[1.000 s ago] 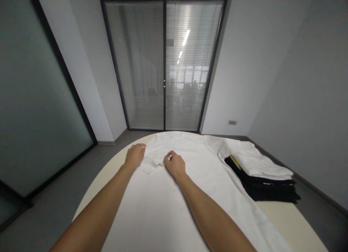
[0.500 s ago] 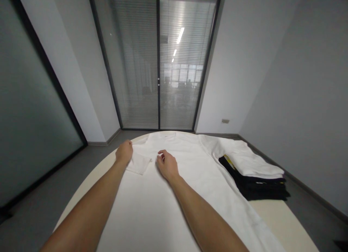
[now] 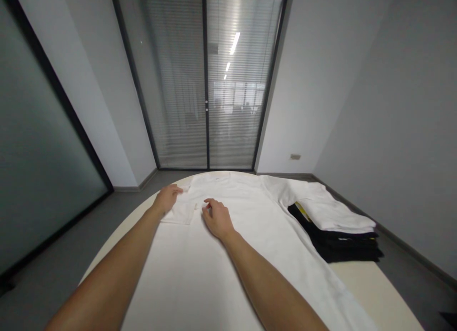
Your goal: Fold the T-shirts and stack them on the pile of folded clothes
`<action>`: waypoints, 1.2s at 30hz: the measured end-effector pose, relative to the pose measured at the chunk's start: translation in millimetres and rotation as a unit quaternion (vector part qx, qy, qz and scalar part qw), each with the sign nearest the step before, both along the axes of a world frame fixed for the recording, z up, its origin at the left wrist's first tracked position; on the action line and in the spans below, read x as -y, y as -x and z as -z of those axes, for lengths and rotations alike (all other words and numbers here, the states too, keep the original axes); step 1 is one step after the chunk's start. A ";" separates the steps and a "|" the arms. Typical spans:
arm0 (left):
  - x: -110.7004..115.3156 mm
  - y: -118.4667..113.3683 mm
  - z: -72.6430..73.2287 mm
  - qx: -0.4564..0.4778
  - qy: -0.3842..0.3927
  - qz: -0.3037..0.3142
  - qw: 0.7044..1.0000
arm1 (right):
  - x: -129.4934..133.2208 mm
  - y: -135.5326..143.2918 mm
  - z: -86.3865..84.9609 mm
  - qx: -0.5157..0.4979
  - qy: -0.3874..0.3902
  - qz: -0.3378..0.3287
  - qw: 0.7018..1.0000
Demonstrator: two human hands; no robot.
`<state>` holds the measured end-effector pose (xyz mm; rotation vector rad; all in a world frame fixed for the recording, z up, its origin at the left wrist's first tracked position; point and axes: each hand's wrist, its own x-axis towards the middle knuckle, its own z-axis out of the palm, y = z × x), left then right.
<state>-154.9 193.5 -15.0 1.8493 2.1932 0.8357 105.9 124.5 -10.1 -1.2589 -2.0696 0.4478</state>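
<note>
A white T-shirt (image 3: 250,221) lies spread on the table, collar toward the far edge. Its left sleeve (image 3: 180,213) is folded inward over the body. My left hand (image 3: 170,198) rests at the outer edge of that sleeve, fingers stretched forward over the cloth and not closed on it. Beside the sleeve's hem, my right hand (image 3: 218,219) is over the shirt's middle with loosely curled fingers and a gap between thumb and forefinger. Nothing shows in its grasp.
To the right, the other sleeve reaches toward a stack of folded black garments (image 3: 352,247) with a folded white garment (image 3: 332,209) on top. The round pale table (image 3: 374,285) has a curved edge. Beyond stand glass doors with blinds (image 3: 232,131).
My left hand has let go of the sleeve edge and moved slightly right, its fingers extending over the cloth. The folded sleeve lies flatter. My right hand has barely moved.
</note>
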 end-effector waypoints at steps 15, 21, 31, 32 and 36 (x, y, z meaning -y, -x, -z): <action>6.3 -3.5 -6.6 -0.108 -0.020 -0.100 0.989 | 0.1 1.1 2.6 0.053 -0.041 -0.062 0.996; 46.6 -1.0 -2.3 -0.168 0.027 -0.068 0.983 | 7.0 2.3 2.2 0.098 -0.093 -0.160 0.978; 103.2 -6.2 -7.4 -0.190 0.084 -0.114 0.971 | 14.0 1.5 3.9 0.106 -0.083 -0.191 0.972; 103.8 -5.7 -8.5 -0.184 0.092 -0.124 0.971 | 14.7 1.4 3.9 0.105 -0.083 -0.192 0.972; 104.1 -3.9 -9.8 -0.160 0.107 -0.165 0.967 | 17.2 1.1 1.7 0.105 -0.091 -0.198 0.970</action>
